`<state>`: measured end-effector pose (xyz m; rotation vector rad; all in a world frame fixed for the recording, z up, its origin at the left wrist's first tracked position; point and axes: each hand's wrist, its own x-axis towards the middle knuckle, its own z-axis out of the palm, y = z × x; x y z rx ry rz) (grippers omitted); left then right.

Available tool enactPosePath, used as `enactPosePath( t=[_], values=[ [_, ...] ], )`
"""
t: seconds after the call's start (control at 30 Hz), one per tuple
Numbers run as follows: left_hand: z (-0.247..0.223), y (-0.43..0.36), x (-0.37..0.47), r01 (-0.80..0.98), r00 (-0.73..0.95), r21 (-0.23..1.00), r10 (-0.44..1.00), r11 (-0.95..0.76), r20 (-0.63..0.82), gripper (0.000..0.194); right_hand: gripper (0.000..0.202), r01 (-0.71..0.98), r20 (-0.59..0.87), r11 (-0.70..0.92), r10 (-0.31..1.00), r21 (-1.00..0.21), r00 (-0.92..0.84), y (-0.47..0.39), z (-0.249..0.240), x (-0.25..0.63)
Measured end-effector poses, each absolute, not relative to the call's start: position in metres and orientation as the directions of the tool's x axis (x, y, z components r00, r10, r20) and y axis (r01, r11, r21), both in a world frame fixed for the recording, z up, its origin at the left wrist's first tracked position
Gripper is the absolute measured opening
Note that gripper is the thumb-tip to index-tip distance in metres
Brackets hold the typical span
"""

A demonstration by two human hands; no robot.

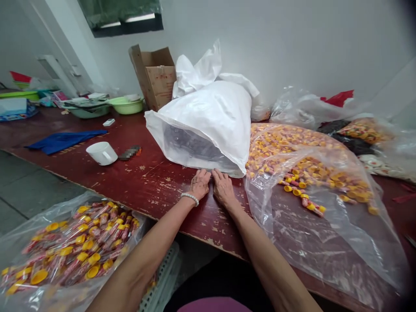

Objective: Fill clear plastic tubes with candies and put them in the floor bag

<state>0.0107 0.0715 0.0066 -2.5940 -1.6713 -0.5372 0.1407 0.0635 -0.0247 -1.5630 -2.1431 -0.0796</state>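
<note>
A big white sack (211,112) lies on its side on the table, its mouth gaping toward me. Inside the mouth shows a clear plastic liner (191,141). My left hand (199,184), with a beaded bracelet at the wrist, is closed on the lower lip of the mouth. Close beside it, my right hand (223,186) is closed on the same lip, a little to the right. The fingertips are partly hidden by the edge. To the right, a large clear plastic bag (292,208) holds many small yellow-capped tubes (295,182).
On the worn red table (156,190) stand a white mug (102,153), a blue cloth (65,141) and a green basin (127,105). Behind the sack is an open cardboard box (159,82). A bag of yellow-capped tubes (84,242) stands below the front edge, left.
</note>
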Motion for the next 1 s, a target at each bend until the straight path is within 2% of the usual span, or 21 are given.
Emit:
enactPosePath(
  t=[0.1,0.2,0.3,0.4,0.5,0.57,0.67,0.77,0.83,0.93,1.0],
  values=[
    [0.004,0.07,-0.01,0.876,0.338,0.248,0.893,-0.414,0.297,0.031,0.044,0.936,0.357,0.286,0.912,-0.204,-0.2,0.073,-0.022,0.138],
    [0.002,0.064,-0.029,0.806,0.31,0.406,0.892,-0.43,0.329,0.027,0.04,0.943,0.349,0.247,0.923,-0.223,-0.16,0.076,-0.021,0.137],
    [-0.001,0.056,-0.04,0.722,0.241,0.564,0.91,-0.401,0.337,0.026,0.038,0.926,0.372,0.282,0.911,-0.249,-0.178,0.074,-0.022,0.138],
    [-0.006,0.048,-0.046,0.58,0.169,0.753,0.95,-0.311,0.262,0.031,0.035,0.887,0.401,0.306,0.903,-0.347,-0.155,0.066,-0.023,0.14],
    [-0.011,0.042,-0.049,0.388,0.161,0.897,0.974,-0.214,0.162,0.043,0.036,0.772,0.439,0.365,0.89,-0.52,-0.125,0.05,-0.024,0.14],
    [-0.012,0.038,-0.05,0.346,0.152,0.919,0.977,-0.192,0.147,0.047,0.037,0.66,0.471,0.429,0.873,-0.617,-0.128,0.035,-0.024,0.138],
    [-0.007,0.03,-0.049,0.445,0.161,0.861,0.968,-0.246,0.194,0.047,0.036,0.534,0.488,0.482,0.861,-0.695,-0.142,0.012,-0.022,0.132],
    [0.003,0.023,-0.044,0.536,0.283,0.773,0.935,-0.338,0.213,0.047,0.036,0.458,0.466,0.451,0.881,-0.766,-0.087,-0.003,-0.017,0.123],
    [0.01,0.02,-0.04,0.518,0.383,0.773,0.907,-0.366,0.172,0.049,0.034,0.397,0.431,0.41,0.901,-0.821,-0.04,-0.007,-0.012,0.118],
    [0.017,0.019,-0.039,0.44,0.482,0.829,0.869,-0.346,0.107,0.051,0.029,0.357,0.39,0.382,0.919,-0.853,-0.052,-0.006,-0.007,0.114],
    [0.018,0.02,-0.041,0.439,0.502,0.82,0.857,-0.368,0.115,0.048,0.028,0.375,0.391,0.39,0.917,-0.841,-0.077,-0.002,-0.003,0.115]
  ],
)
